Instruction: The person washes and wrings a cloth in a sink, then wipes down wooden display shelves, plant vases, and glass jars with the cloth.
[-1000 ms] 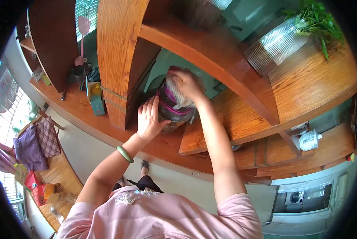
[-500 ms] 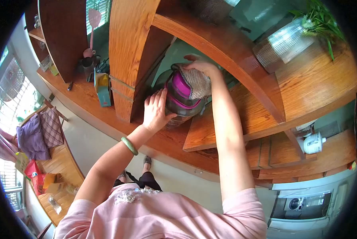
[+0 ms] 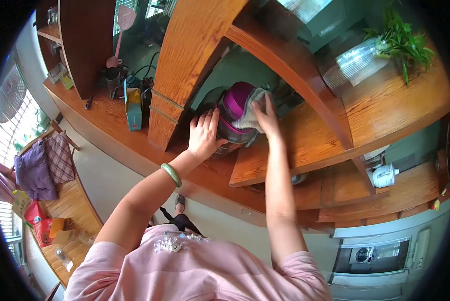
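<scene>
At lid [image 3: 239, 94], cloth [image 3: 249, 114] in right hand [image 3: 266, 118]

The container top [image 3: 238, 96] is magenta, the rag [image 3: 250, 113] pale grey, the bangle [image 3: 171, 174] mottled green, the shirt [image 3: 195, 268] pink, the shelf [image 3: 385, 100] orange-brown with darker grain, the box [image 3: 134, 111] teal and yellow, and the draped fabric [image 3: 59, 159] purplish plaid.

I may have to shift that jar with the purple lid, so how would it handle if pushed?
The jar looks rigid and likely slippery, given its smooth, shiny sides. Being bulky, it probably feels fairly heavy. Its broad, rounded body might turn under a one-sided push at the purple lid.
</scene>
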Demonstrator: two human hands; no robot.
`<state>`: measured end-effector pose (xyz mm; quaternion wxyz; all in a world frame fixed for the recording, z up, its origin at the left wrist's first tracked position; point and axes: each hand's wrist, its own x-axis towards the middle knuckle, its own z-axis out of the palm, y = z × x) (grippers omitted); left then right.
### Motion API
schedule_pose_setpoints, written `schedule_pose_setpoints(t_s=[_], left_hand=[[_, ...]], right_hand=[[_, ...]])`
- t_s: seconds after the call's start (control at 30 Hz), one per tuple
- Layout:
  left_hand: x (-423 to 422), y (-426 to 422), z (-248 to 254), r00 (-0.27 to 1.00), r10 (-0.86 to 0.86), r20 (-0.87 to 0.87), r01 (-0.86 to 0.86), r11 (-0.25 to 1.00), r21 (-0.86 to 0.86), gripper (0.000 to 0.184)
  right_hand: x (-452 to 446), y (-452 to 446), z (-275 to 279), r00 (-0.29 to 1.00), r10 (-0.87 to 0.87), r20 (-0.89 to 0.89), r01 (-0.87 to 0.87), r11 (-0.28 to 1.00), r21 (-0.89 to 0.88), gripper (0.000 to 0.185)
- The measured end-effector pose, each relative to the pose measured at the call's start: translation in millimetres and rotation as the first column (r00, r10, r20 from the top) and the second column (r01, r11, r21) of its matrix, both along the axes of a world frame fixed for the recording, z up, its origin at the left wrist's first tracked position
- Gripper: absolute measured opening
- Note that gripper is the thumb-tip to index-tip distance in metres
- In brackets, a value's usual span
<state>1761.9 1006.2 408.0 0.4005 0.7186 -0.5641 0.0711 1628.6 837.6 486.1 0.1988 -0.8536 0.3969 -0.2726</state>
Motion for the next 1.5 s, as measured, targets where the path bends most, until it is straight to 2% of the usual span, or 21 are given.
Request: schedule_pose_setpoints(t_s=[0.03, 0.07, 0.13, 0.17, 0.23, 0.27, 0.33, 0.4, 0.47, 0.63, 0.67, 0.73, 0.8, 0.83, 1.13, 1.2, 1.23, 1.27, 1.33, 1.47, 1.5], left_hand=[[-1, 0, 0, 1.0, -0.006, 0.006, 0.006, 1.0, 0.016, 0.099], [-2, 0, 0, 1.0, -0.007, -0.007, 0.007, 1.0, 0.014, 0.099], [0, 1, 1, 1.0, -0.014, 0.003, 0.014, 1.0, 0.023, 0.098], [0, 1, 1, 1.0, -0.008, -0.008, 0.009, 1.0, 0.025, 0.098], [2, 0, -1, 0.999, -0.007, 0.044, 0.009, 0.999, -0.032, 0.103], [2, -1, -3, 1.0, -0.006, 0.028, 0.007, 1.0, -0.028, 0.103], [1, -1, -4, 1.0, -0.014, 0.007, 0.014, 0.998, -0.062, 0.101], [-1, 0, -6, 1.0, -0.015, -0.019, 0.014, 0.998, -0.057, 0.1], [0, 0, -5, 0.999, -0.02, -0.038, 0.018, 0.998, -0.059, 0.1], [-3, 4, -5, 0.997, -0.019, -0.072, 0.014, 0.998, -0.063, 0.1], [0, 2, -6, 0.998, -0.015, -0.063, 0.01, 0.997, -0.083, 0.1], [3, 3, -8, 0.998, -0.029, -0.051, 0.024, 0.994, -0.104, 0.1], [4, 4, -6, 0.999, -0.033, -0.043, 0.03, 0.997, -0.069, 0.1], [4, 3, -5, 0.999, -0.028, -0.041, 0.025, 0.997, -0.072, 0.099], [16, -2, -12, 0.997, -0.039, -0.073, 0.036, 0.998, -0.05, 0.097], [15, -5, -17, 0.999, -0.002, -0.032, 0.001, 0.999, -0.04, 0.096], [15, -7, -17, 1.0, 0.031, 0.005, -0.031, 0.999, -0.039, 0.096], [15, -8, -17, 0.999, 0.042, 0.016, -0.041, 0.998, -0.037, 0.096], [15, -5, -14, 0.999, 0.031, 0.038, -0.034, 0.997, 0.065, 0.096], [15, 0, -3, 0.999, -0.04, -0.002, 0.04, 0.999, -0.016, 0.099], [15, 0, -3, 0.999, -0.038, -0.026, 0.038, 0.999, -0.006, 0.099]], right_hand=[[0, 0, 13, 0.986, 0.167, 0.026, -0.169, 0.98, 0.103, 0.086], [4, -4, 28, 0.96, 0.242, -0.14, -0.222, 0.964, 0.147, 0.092], [27, 2, 57, 0.884, 0.407, -0.23, -0.334, 0.894, 0.3, 0.101], [34, -5, 58, 0.879, 0.413, -0.238, -0.335, 0.891, 0.305, 0.101], [46, -16, 61, 0.721, 0.491, -0.489, -0.412, 0.871, 0.268, 0.108], [47, -16, 56, 0.713, 0.494, -0.498, -0.409, 0.869, 0.277, 0.108], [49, 0, 51, 0.785, 0.089, -0.614, -0.053, 0.996, 0.077, 0.103], [52, 5, 44, 0.794, 0.045, -0.607, 0.003, 0.997, 0.078, 0.102], [62, 27, 48, 0.788, -0.188, -0.587, 0.257, 0.966, 0.036, 0.103], [59, 48, 44, 0.746, -0.199, -0.636, 0.267, 0.964, 0.012, 0.099], [41, 36, 22, 0.723, -0.244, -0.646, 0.107, 0.964, -0.244, 0.094], [29, 55, 23, 0.733, -0.211, -0.646, -0.083, 0.915, -0.394, 0.087], [29, 51, 24, 0.791, -0.109, -0.601, -0.304, 0.784, -0.541, 0.081], [35, 48, 24, 0.82, -0.029, -0.571, -0.325, 0.799, -0.506, 0.079], [110, 6, 11, 0.816, -0.019, -0.578, -0.238, 0.9, -0.365, 0.071], [127, -12, 18, 0.78, -0.046, -0.624, -0.082, 0.981, -0.175, 0.067], [133, -22, 21, 0.837, -0.039, -0.545, 0.01, 0.998, -0.055, 0.059], [134, -43, 18, 0.844, -0.028, -0.536, 0.0, 0.999, -0.052, 0.059], [126, -79, 1, 0.96, 0.014, -0.281, -0.109, 0.939, -0.326, 0.043], [113, -78, 8, 0.968, -0.081, -0.236, -0.04, 0.883, -0.468, 0.031], [110, -77, 8, 0.995, -0.046, -0.089, -0.004, 0.869, -0.495, 0.03]])
